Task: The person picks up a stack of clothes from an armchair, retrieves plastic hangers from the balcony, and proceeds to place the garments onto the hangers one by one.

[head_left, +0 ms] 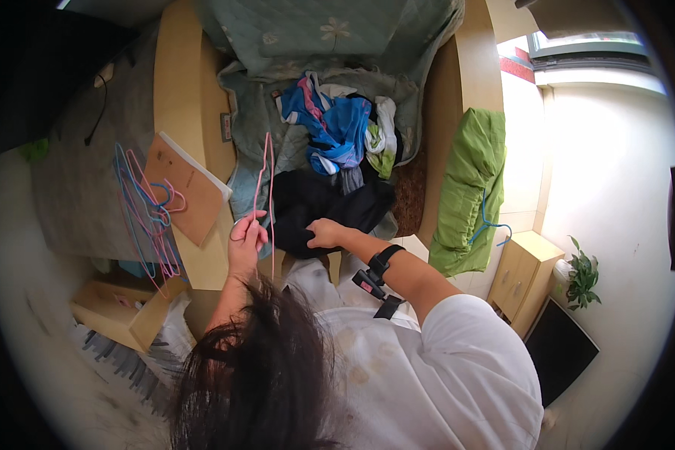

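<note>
A pink wire clothes hanger (pixel 262 172) is pinched in the fingers of my left hand (pixel 249 238), its long side pointing away from me. Close by on the right, my right hand (pixel 326 234) is closed on the near edge of a black garment (pixel 300 201). That garment lies crumpled, and its exact kind cannot be made out. Just beyond it is a heap of clothes, with a blue garment (pixel 345 127) on top and a white one (pixel 385 120) at its right side. The heap rests on a grey-green quilted cover (pixel 277 34).
Wooden ledges flank the cover. On the left ledge lie a brown notebook (pixel 181 187) and several pink and blue hangers (pixel 160 215). A green bundle of cloth (pixel 465 187) with a blue hanger (pixel 484 219) covers the right one. Farther right stand a small cabinet (pixel 529 274) and a plant (pixel 582 279).
</note>
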{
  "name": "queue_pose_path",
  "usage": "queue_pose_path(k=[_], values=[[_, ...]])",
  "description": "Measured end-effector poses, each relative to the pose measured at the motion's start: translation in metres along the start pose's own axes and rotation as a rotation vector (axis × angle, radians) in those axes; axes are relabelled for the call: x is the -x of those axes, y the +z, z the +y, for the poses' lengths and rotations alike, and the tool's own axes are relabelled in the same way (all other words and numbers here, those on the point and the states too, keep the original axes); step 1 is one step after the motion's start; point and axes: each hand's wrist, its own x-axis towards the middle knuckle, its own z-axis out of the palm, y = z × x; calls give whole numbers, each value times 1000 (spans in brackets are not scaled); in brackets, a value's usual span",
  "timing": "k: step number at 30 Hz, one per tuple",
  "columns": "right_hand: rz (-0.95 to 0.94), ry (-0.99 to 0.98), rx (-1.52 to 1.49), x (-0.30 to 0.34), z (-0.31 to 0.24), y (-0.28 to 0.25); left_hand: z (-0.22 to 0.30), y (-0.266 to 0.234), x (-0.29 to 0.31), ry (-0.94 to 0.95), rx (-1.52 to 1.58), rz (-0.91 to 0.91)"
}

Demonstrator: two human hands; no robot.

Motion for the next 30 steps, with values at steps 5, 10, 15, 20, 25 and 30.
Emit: queue_pose_path(k=[5,10,15,20,25,30], values=[[312,60,196,-5,39,-27,4,4,-8,48,-27,-17],[917,156,-114,1,62,-123,-3,5,-11,40,-39,-23],[1122,610,96,4,97,-157,-13,11,-11,-8,-57,-37],[742,367,-472,4,105,-167,14,21,-16,42,-101,-68],[612,-175,-1284,59,-3,-199,57,28,-24,110,-94,-76],[455,-622,-1416,119,-111,-214,121,61,-23,496,-8,-214]])
